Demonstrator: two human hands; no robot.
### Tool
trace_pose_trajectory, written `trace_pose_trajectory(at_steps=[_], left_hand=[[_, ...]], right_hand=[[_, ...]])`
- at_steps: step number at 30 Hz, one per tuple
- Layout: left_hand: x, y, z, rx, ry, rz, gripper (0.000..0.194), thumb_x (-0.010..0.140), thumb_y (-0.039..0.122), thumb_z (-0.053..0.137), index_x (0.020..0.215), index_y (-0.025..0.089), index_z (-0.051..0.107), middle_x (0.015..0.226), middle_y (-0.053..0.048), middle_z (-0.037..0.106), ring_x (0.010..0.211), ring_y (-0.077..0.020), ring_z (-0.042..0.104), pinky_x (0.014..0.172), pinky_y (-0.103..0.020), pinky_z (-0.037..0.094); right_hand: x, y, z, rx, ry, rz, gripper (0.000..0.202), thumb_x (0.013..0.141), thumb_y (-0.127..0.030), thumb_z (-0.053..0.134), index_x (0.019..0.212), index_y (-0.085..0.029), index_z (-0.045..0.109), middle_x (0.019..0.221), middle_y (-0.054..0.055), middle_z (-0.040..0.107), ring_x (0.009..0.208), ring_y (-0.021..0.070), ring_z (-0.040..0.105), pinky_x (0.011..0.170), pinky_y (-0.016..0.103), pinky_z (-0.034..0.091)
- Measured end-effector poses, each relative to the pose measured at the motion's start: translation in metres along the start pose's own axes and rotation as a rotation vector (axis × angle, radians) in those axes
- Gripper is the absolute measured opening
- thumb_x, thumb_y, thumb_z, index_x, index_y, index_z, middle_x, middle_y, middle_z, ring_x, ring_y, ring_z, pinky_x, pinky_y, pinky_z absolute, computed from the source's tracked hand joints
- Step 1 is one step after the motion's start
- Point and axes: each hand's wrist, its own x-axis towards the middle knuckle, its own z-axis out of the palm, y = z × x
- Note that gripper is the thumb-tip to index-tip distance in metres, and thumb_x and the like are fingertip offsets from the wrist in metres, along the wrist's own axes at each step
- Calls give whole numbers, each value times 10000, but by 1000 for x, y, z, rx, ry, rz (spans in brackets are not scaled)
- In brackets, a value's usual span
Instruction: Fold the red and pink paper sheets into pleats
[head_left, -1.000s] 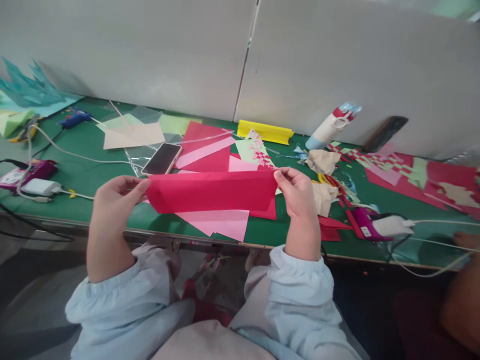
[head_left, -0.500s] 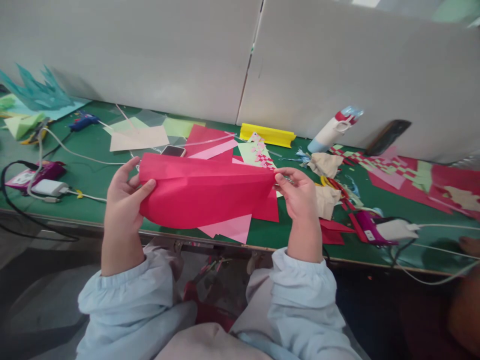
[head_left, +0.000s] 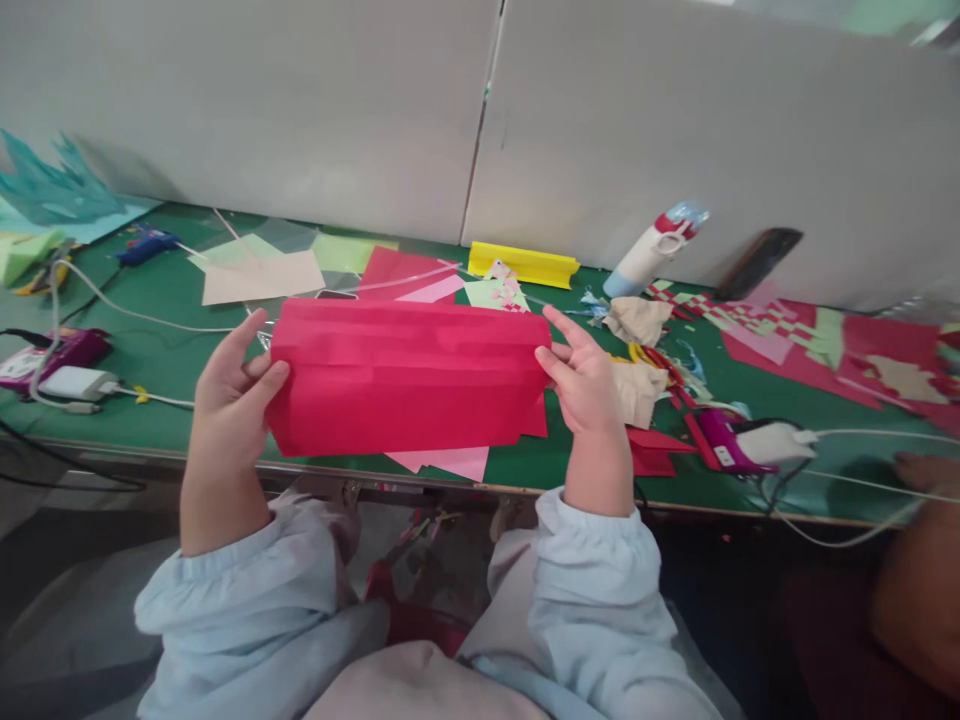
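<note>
While the left hand (head_left: 229,400) pinches the left edge of the creased red sheet (head_left: 405,415), the right hand (head_left: 589,390) has the right edge, so it's spread out between the two. Pink paper (head_left: 459,463) pokes out under it, close to the front edge of the green tabletop (head_left: 154,428). Left hand's got a bit of room before the white charger (head_left: 79,383); right hand's tight against a crumpled beige piece (head_left: 641,390), bottle (head_left: 646,258) farther back.

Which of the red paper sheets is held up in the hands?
The creased red sheet spanning the gap between the left hand and right hand; the other red sheets lie on the green bench.
</note>
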Motion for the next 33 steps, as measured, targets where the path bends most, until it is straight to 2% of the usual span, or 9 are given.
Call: trace_pose_trajectory(at_steps=[2,7,13,18,24,33], left_hand=[[1,-1,1,13,-2,3,803,691,425,810,1409,262,489,923,-19,769,815,-194,692,739,-330,584],[2,-2,3,2,-3,-26,738,679,398,815,1358,279,549,967,-27,768,695,-155,646,540,-244,480],[9,-12,0,-29,-37,3,666,729,343,784,1350,278,552,984,-13,761,807,-181,667,733,-341,560],[12,-14,1,-117,-29,-22,617,702,281,805,1286,256,608,928,-7,762,729,-140,650,666,-275,551],[12,-15,5,-313,-59,28,556,656,197,798,1198,200,675,808,-26,762,623,-102,643,559,-180,532],[14,-16,8,-335,-30,-2,504,622,183,790,1121,187,716,770,-20,751,574,-93,627,493,-166,501]], right_hand=[[-1,-2,-2,-12,0,-4,650,776,-421,693,1389,-302,512,606,-58,511,500,144,437,522,315,427],[-2,-7,-6,18,0,25,636,772,-370,685,1384,-321,519,579,-72,431,478,116,350,474,271,374],[0,-7,-7,85,5,80,674,745,-305,677,1399,-326,516,603,-58,458,498,113,395,427,239,373],[2,-3,-9,159,-14,114,681,727,-268,667,1390,-310,518,614,-67,454,502,95,405,427,203,363],[3,-2,-9,169,-11,143,677,744,-247,635,1403,-312,499,659,-49,502,524,93,420,450,192,363],[7,6,-10,175,-3,185,764,731,-267,632,1464,-286,418,672,-45,532,536,102,453,482,213,388]])
